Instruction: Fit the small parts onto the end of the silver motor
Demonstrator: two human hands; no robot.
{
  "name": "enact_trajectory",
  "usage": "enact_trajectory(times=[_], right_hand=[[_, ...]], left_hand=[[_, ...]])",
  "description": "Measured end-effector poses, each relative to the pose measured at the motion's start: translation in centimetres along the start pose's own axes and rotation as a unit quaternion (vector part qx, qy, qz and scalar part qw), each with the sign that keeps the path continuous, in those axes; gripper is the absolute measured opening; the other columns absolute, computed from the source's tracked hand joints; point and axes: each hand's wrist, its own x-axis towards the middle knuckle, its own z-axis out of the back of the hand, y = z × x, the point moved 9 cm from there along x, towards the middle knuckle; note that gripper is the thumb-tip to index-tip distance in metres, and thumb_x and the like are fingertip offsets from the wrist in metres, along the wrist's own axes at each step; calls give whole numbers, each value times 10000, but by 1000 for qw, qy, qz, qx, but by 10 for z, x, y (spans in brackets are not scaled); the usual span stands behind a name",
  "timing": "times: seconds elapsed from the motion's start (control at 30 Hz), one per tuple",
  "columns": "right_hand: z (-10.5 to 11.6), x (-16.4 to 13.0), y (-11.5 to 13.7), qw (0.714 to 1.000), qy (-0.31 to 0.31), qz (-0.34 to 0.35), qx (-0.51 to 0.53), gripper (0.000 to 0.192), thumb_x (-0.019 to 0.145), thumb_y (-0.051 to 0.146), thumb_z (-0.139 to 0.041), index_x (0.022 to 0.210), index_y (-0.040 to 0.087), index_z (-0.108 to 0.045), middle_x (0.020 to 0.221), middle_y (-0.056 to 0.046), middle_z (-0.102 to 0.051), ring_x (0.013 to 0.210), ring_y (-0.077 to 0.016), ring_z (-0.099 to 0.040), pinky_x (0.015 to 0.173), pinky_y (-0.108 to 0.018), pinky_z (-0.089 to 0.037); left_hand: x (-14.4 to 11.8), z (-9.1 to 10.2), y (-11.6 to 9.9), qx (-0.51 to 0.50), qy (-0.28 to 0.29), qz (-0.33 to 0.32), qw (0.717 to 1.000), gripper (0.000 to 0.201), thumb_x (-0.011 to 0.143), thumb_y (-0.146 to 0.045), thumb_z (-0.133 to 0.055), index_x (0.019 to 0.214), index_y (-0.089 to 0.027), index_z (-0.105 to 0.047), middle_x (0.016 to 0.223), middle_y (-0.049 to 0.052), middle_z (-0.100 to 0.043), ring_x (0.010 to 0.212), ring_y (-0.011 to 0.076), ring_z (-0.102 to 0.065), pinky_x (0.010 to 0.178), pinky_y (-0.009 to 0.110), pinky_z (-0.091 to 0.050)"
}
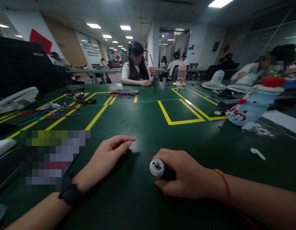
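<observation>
My right hand [183, 174] is wrapped round a small electric motor [157, 168]. The motor's round silver end faces up towards me, with a short shaft in its middle and small holes beside it; the hand hides much of its body. To the left, my left hand [112, 151] hovers low over or rests on the green table [128, 198]. Its fingers are stretched out with the thumb close to the index finger, and I see nothing in it.
A blue tumbler [254, 107], a plastic bag [260, 130] and a white earbud [257, 154] lie to the right. Loose wires [49, 111] and a wire bundle [124, 93] lie further off, among yellow tape lines [186, 122]. A person [136, 68] sits opposite.
</observation>
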Motion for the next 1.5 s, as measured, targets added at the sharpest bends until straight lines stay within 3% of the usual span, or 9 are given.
enact_trajectory(times=[0.13,0.43,0.57,0.67,1.07,1.27,1.4,1.5], right_hand=[[0,0,0,1000,0,-1,6,289,742,282,-652,1004,187,-574,945,-29,-600,774,-151,-522,668,-265,-405],[0,-2,-2,1000,-1,-2,3,309,738,289,-659,1019,188,-578,950,-29,-605,782,-154,-532,681,-271,-404],[0,-1,-1,1000,-8,2,0,291,735,281,-652,998,182,-575,938,-27,-600,766,-148,-527,659,-262,-396],[-1,0,-2,1000,-9,1,-12,250,736,290,-644,947,177,-570,891,-22,-589,717,-139,-510,610,-250,-377],[-4,1,0,1000,-7,13,-23,215,752,291,-624,925,182,-557,868,-15,-578,703,-132,-498,597,-247,-363],[-1,0,1,1000,-9,6,-14,264,744,296,-644,972,186,-567,902,-17,-597,734,-140,-514,633,-253,-382],[0,-1,0,1000,-11,3,-6,292,723,275,-659,988,183,-577,901,-18,-599,728,-138,-509,623,-248,-376],[0,-2,-2,1000,-12,-1,-1,290,714,259,-664,982,181,-582,899,-15,-593,717,-132,-501,610,-241,-370]], left_hand=[[2,11,6,-13,-40,25,999,335,853,-451,-557,1046,-211,-688,660,-13,-593,573,152,-531,501,232,-380],[0,-2,1,-19,18,-5,1000,282,858,-396,-574,1058,-218,-662,746,-3,-583,651,154,-534,555,235,-411],[-13,-23,-25,8,90,-82,993,307,815,-366,-664,1102,-257,-648,833,-1,-571,677,146,-503,595,248,-416],[-27,-37,-52,12,112,-141,984,226,848,-368,-638,1055,-294,-690,900,10,-589,764,164,-526,677,277,-438],[-30,-41,-64,5,80,-122,989,146,856,-379,-633,932,-311,-739,800,-7,-560,715,157,-527,611,274,-407],[-27,-17,-61,-39,37,-127,991,140,862,-379,-627,915,-308,-736,786,-10,-532,706,155,-524,618,273,-410],[-27,-33,-50,49,167,-163,971,107,857,-328,-651,889,-312,-752,861,-7,-534,806,159,-542,715,273,-425],[-29,-45,-42,112,210,-191,952,95,853,-327,-662,864,-313,-755,909,-5,-554,882,172,-540,781,284,-418]])
